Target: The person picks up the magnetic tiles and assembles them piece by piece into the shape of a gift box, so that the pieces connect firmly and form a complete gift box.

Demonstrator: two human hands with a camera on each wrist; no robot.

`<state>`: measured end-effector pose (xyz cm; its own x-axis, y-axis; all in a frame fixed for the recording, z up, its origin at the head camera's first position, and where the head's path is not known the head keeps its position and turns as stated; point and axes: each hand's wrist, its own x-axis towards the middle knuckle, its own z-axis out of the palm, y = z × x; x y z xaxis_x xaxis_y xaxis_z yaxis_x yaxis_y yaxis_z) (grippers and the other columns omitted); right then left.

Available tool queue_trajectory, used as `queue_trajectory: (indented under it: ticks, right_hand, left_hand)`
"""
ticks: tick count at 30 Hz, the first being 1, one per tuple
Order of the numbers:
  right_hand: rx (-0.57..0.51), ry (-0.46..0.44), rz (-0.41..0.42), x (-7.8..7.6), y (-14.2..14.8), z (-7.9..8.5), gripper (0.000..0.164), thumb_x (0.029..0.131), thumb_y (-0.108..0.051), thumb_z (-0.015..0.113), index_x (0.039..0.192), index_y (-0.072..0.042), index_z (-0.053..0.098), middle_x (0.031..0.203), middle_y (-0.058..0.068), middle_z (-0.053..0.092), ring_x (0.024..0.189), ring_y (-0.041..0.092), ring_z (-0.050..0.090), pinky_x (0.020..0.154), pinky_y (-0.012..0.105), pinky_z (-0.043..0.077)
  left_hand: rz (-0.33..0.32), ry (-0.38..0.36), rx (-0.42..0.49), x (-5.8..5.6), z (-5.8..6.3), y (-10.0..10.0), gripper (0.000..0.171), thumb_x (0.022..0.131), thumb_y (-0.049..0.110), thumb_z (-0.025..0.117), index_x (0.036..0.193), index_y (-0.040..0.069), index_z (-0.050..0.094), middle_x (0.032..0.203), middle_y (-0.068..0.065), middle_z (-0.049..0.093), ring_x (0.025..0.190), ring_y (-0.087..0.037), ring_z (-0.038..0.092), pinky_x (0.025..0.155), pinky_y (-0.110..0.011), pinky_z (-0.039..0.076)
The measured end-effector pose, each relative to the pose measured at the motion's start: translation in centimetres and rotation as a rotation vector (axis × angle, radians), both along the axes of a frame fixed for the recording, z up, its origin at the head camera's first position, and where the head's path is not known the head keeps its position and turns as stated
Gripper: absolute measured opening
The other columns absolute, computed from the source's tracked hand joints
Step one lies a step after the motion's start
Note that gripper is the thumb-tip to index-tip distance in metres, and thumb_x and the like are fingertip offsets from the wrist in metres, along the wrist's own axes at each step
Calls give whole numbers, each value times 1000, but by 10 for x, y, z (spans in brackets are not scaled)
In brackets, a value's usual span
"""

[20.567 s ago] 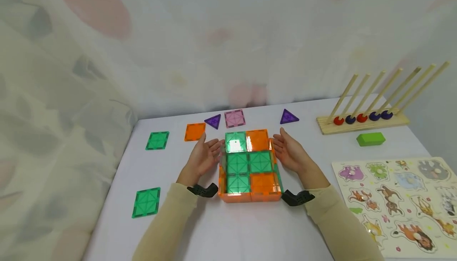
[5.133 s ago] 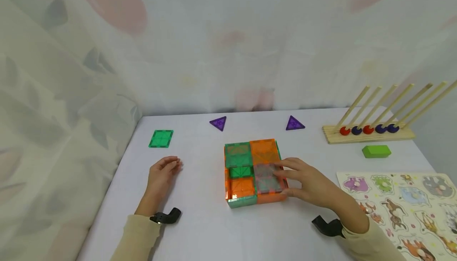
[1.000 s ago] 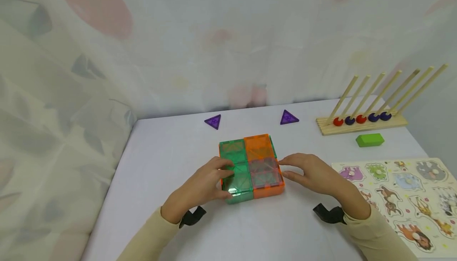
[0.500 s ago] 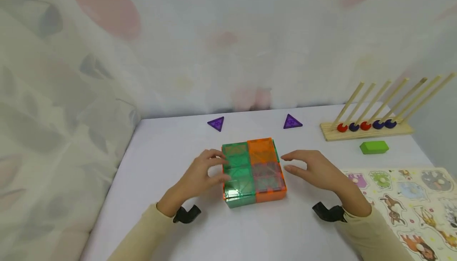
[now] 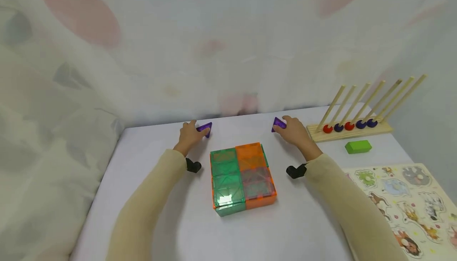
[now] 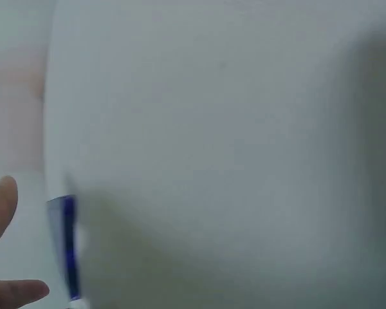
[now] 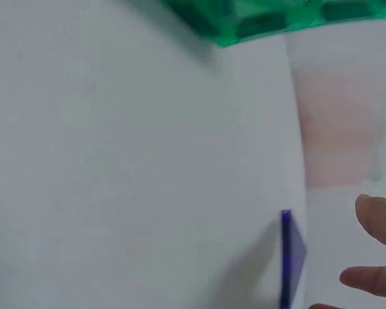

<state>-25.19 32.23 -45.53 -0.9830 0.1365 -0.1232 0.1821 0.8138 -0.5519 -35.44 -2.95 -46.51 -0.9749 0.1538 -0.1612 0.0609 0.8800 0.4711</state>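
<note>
At the back of the table my left hand (image 5: 189, 136) reaches over the left purple triangular magnetic tile (image 5: 205, 128), thumb overlapping it in the head view. The left wrist view shows that tile's blue-purple edge (image 6: 67, 248) beside fingers (image 6: 1, 206) that are spread apart. My right hand (image 5: 293, 132) is likewise at the right purple triangular tile (image 5: 278, 123). In the right wrist view its fingers (image 7: 376, 219) stand apart, just off the tile's edge (image 7: 286, 264). Between my forearms sits a flat box of magnetic tiles (image 5: 228, 189), its top covered by green, orange and pinkish squares.
On the right stand a wooden peg rack (image 5: 353, 132) with red and dark blue beads, a green block (image 5: 358, 146) and an animal knob puzzle (image 5: 403, 197). A patterned curtain (image 5: 228, 54) hangs behind the white table (image 5: 143, 213).
Both hands have left the sides of the tile box and moved forward to the two purple triangles. Earlier, loose square tiles lay around; the box top is now covered with squares.
</note>
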Motion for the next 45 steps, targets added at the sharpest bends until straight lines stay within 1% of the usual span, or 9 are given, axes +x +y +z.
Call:
queue_trajectory:
  ticks: [6,13,20,28,32,34,36,41,45]
  right_hand:
    - [28,-32,-58,-7,6,-14,77,94,-46,50,146,7,27,139,38,38,125,52,43,103,59,38]
    - [-15,24,-53,-7,11,-17,71,96,-39,50,143,11,31,137,39,39,127,52,39,107,57,34]
    - [-33,51,-46,-11,13,-20,69,95,-38,51,142,10,33,136,38,40,126,51,40,107,57,34]
    - [-34,38,-26,-10,13,-18,69,95,-38,51,142,10,32,136,39,39,127,51,39,107,58,33]
    - [-29,24,-24,-5,17,-17,69,95,-38,50,142,10,32,136,40,38,126,52,38,107,58,33]
    - [-34,21,-27,-3,19,-15,70,95,-38,50,143,9,31,137,40,38,127,52,38,107,59,33]
    - [-37,24,-31,-2,22,-14,70,95,-38,50,143,9,30,137,40,37,127,53,37,107,59,33]
    - [-34,41,-37,-1,28,-11,69,96,-36,50,142,11,30,137,41,37,126,53,37,107,60,32]
    - [-41,43,-31,-3,29,-13,68,96,-35,50,142,11,30,137,41,36,127,53,37,107,59,32]
  left_hand:
    - [56,23,4,-4,-16,4,79,85,49,67,138,-4,43,140,-27,27,124,-43,27,99,-51,40]
    - [92,38,23,-12,-26,-6,74,80,45,73,133,-1,49,135,-24,32,122,-40,31,101,-49,40]
    - [127,83,108,-9,-24,-14,65,77,40,79,115,2,43,117,-20,51,109,-35,48,96,-46,44]
    - [223,183,274,1,-7,-28,27,89,21,67,99,3,49,99,-15,62,88,-25,55,72,-34,46]
    - [229,187,636,25,22,-23,18,93,11,63,100,2,49,92,-13,64,77,-16,65,66,-25,53]
    - [166,144,816,45,38,-17,20,92,5,62,109,-1,53,93,-12,65,75,-13,67,71,-24,56]
    - [65,94,900,68,50,-10,26,91,1,62,117,-3,57,94,-11,66,76,-10,67,76,-25,57]
    - [-215,87,792,117,57,0,20,87,7,69,106,0,71,93,-9,73,82,-11,68,81,-29,56]
    - [-337,110,702,135,48,4,15,84,13,73,98,8,75,94,-6,75,90,-15,69,91,-38,53]
